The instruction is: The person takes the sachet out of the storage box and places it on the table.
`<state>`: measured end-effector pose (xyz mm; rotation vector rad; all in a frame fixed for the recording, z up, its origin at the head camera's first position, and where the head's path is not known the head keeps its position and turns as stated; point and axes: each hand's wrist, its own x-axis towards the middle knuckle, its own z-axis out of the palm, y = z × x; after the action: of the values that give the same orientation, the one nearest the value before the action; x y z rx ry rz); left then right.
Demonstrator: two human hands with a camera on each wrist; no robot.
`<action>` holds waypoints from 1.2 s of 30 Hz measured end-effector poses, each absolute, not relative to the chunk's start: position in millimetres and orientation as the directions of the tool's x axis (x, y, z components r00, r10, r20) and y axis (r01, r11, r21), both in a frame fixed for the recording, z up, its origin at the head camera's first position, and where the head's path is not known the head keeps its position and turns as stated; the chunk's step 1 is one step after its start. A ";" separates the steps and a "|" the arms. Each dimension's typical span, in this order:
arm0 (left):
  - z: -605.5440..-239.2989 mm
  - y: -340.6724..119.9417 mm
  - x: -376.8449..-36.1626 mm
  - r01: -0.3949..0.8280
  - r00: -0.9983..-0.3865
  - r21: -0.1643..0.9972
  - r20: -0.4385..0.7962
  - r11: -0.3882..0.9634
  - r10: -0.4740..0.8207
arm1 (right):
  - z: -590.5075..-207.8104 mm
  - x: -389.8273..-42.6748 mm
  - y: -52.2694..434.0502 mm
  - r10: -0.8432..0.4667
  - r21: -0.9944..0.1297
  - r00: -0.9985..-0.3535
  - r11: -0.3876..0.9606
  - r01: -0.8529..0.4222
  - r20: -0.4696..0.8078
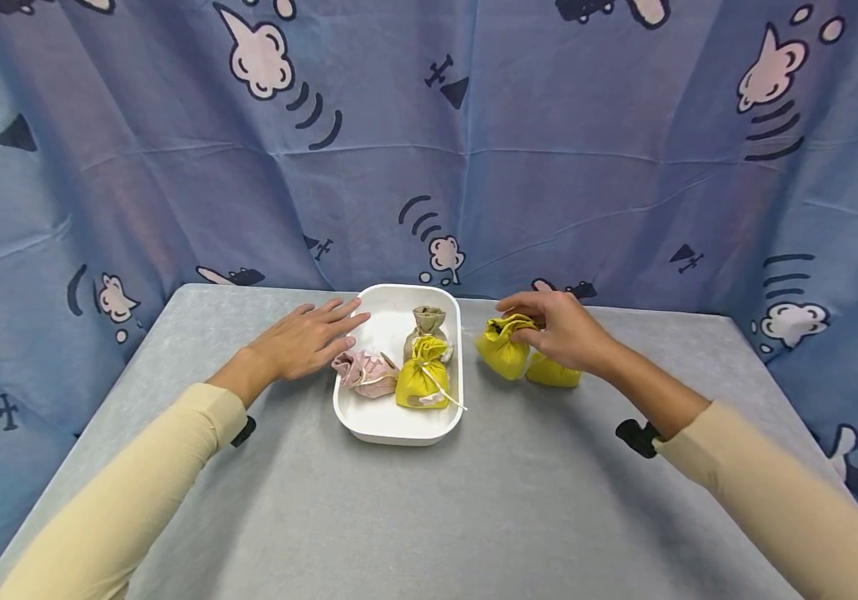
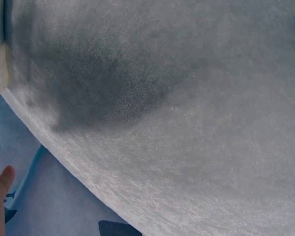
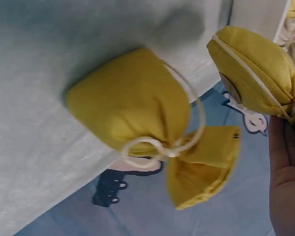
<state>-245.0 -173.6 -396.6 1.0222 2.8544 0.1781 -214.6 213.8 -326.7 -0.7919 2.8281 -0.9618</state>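
Observation:
My right hand (image 1: 567, 329) pinches the gathered neck of a yellow drawstring pouch (image 1: 502, 354), held just right of a white tray (image 1: 398, 435). Behind and beside it, a second yellow pouch (image 3: 132, 103) stands on the table, its white cord looped at the neck. My left hand (image 1: 312, 340) lies with fingers spread and straight, fingertips at the tray's left rim. Inside the tray are a pink pouch (image 1: 368, 375), an olive-beige pouch (image 1: 429, 321) and a yellow pouch (image 1: 419, 385) whose cord hangs over the right rim. Only a fingertip of the left hand shows in the left wrist view.
A grey cloth-covered table (image 1: 398, 525) carries everything. Close behind its far edge hangs a blue patterned curtain (image 1: 368, 183). Dark bands (image 1: 637, 437) sit at the wrists by the cream sleeves.

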 end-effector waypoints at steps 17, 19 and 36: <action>-396.1 -173.9 -244.1 0.627 -0.767 0.155 -0.051 0.763 0.640 | -352.3 -223.6 226.4 -0.430 -0.634 -0.903 0.702 -0.323 -0.016; -396.1 -173.9 -244.1 0.626 -0.767 0.153 -0.051 0.764 0.639 | -351.7 -223.8 226.6 -0.426 -0.626 -0.905 0.712 -0.319 -0.023; -397.6 -174.8 -244.4 0.646 -0.755 0.156 -0.010 0.747 0.655 | -336.5 -219.7 207.1 -0.481 -0.669 -0.875 0.631 -0.393 0.060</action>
<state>-244.4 -174.8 -397.6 1.0726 2.8764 0.2212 -219.7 207.1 -336.5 -0.7326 2.7237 -1.0711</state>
